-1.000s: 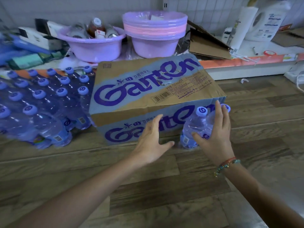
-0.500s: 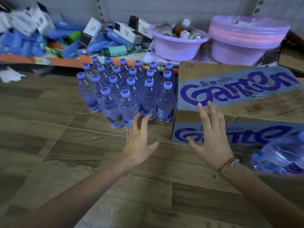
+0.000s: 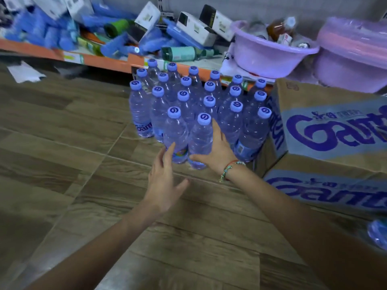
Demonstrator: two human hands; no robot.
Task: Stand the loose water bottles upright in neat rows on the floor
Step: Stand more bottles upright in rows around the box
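Both arms reach forward; the left hand [image 3: 165, 181] is spread with straight fingers, the right hand [image 3: 217, 151] cupped, thumb out.

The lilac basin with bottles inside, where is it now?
In the head view the lilac basin sits upper right on the low shelf, behind the upright water bottles, left of the stacked basins and above the Ganten carton.
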